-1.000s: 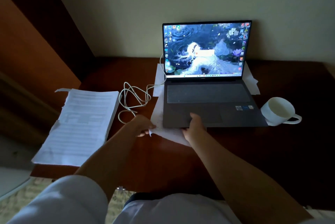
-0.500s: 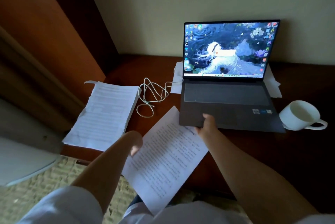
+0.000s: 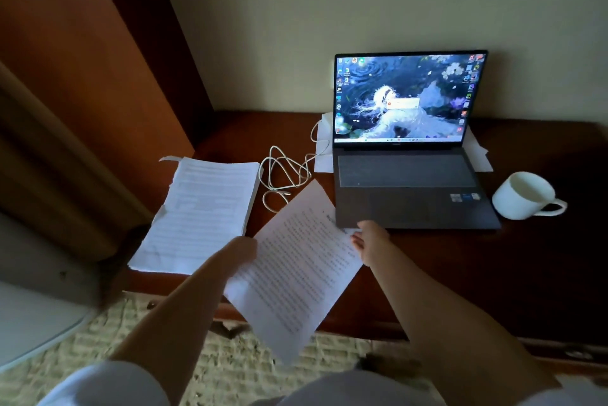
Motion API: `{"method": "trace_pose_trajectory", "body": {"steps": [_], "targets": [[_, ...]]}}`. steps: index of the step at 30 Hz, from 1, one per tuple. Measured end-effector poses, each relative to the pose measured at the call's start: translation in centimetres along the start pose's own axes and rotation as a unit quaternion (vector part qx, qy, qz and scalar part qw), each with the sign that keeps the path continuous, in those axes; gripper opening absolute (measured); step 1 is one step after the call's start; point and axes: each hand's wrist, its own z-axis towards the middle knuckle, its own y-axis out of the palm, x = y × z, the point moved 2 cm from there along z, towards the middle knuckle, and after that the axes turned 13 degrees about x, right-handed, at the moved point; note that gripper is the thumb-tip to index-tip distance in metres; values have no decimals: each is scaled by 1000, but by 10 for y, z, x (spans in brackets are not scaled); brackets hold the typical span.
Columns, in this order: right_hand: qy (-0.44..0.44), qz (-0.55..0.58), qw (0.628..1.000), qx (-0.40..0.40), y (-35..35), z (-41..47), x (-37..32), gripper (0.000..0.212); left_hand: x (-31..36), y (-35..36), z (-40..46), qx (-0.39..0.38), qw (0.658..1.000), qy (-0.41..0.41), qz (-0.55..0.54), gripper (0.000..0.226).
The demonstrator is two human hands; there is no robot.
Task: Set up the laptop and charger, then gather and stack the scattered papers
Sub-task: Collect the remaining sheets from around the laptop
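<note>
An open grey laptop with its screen lit stands on the dark wooden table, and a white charger cable coils at its left side. My left hand grips the left edge of a printed sheet, which hangs tilted over the table's front edge. By the sheet's upper right edge, just in front of the laptop, my right hand touches the paper with loosely spread fingers. A stack of papers lies at the table's left end. More white sheets stick out from under the laptop.
A white cup stands right of the laptop, its handle pointing right. A wooden panel rises at the left. A woven mat covers the floor below the table edge, and a white rounded object sits at lower left.
My left hand pulled the printed sheet out from under the laptop toward me. My right hand came off the laptop's front edge and now touches the sheet.
</note>
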Motion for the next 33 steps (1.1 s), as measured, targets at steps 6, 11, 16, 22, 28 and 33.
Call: {"method": "trace_pose_trajectory", "body": {"steps": [6,11,16,22,28,33], "targets": [[-30,-28,999,4,11,-30,17,17,-11,-27,3,171,981,40,-83,43],[-59,-63,996,-33,21,-54,27,49,-19,-34,4,178,949,-26,-260,41],[-61,-97,985,-130,32,-64,43,57,-16,-26,1,109,927,-46,-357,24],[-170,-8,984,-59,22,-68,30,18,-5,-9,1,27,954,-7,-300,18],[-277,-49,959,46,-7,-47,1,31,11,14,10,-31,976,58,-207,18],[-302,-43,949,82,-26,-25,-27,31,43,41,3,-79,976,90,-182,23]]}}
